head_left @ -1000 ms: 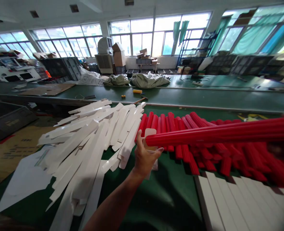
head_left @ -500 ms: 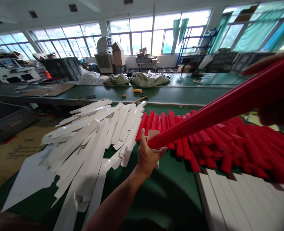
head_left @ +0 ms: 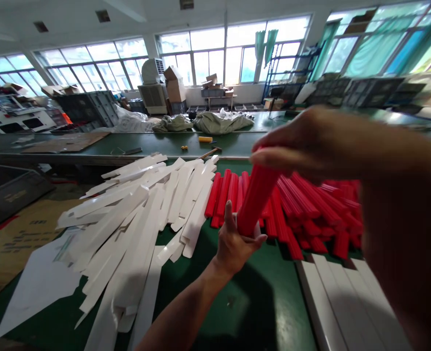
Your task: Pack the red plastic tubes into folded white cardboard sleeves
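My left hand [head_left: 235, 246] is closed around the lower end of a red tube [head_left: 257, 195], where a bit of white box shows between the fingers. The tube stands steeply, leaning to the right. At its upper end my right hand [head_left: 299, 141], blurred by motion, has its fingers over the top. Behind the tube lies a pile of red tubes [head_left: 306, 209]. Flat white boxes [head_left: 146, 229] are heaped to the left of my left hand. A row of long white boxes [head_left: 332, 292] lies at the lower right, partly hidden by my right arm.
The green table [head_left: 230, 302] is bare in front of me. A yellow object [head_left: 205, 139] and a hammer [head_left: 210, 153] lie toward the back. A grey crate [head_left: 14, 192] and brown cardboard [head_left: 21, 239] are at the left.
My right hand has moved left and inward to the tube's top. The tube has swung from a long slant to a steeper stance. My left hand has shifted slightly right and down.
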Motion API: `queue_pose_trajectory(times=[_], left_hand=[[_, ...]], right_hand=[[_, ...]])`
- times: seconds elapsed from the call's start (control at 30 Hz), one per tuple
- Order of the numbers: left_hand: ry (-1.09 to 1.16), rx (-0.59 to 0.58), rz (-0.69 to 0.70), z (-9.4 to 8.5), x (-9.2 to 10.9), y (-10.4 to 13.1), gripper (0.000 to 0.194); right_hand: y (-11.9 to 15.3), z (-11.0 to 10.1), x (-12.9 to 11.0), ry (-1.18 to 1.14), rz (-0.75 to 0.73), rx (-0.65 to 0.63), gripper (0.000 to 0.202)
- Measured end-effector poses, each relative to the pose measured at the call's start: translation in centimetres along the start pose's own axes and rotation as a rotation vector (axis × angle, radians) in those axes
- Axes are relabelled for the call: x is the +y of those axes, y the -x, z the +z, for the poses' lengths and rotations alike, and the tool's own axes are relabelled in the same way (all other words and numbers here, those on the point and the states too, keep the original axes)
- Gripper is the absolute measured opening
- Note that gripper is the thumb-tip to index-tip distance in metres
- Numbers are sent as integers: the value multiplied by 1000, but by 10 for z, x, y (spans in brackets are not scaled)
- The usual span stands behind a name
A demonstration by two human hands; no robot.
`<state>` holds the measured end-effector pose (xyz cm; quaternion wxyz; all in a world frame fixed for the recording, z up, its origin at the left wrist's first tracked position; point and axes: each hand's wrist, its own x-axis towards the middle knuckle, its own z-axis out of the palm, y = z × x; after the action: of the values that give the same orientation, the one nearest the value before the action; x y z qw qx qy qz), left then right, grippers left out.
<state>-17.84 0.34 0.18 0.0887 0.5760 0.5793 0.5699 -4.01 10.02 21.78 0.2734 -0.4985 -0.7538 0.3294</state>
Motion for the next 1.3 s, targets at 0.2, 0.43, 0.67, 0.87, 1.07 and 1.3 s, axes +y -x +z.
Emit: queue_pose_trajectory(times=[0.2,0.43,0.67,0.87,1.07,1.3], left_hand=[[-35,91,122,-8,-18,-4,103],[-140,245,183,-6,-28,-3,99],[-31,337,322,0,-35,-3,90],[2,351,353,-5,-34,-4,62],[143,223,147,-15,-22,-6,27],[464,98,-5,-12,-16,-7,21]], right_hand=[[34,93,1,879,-446,-162,45],[42,127,77,159,-183,53,69],[57,201,126,-910,17,73,46],[54,225,112,-1174,15,141,35],[43,216,98,-1194,3,136,18],[41,216,99,-1015,-153,462,14]])
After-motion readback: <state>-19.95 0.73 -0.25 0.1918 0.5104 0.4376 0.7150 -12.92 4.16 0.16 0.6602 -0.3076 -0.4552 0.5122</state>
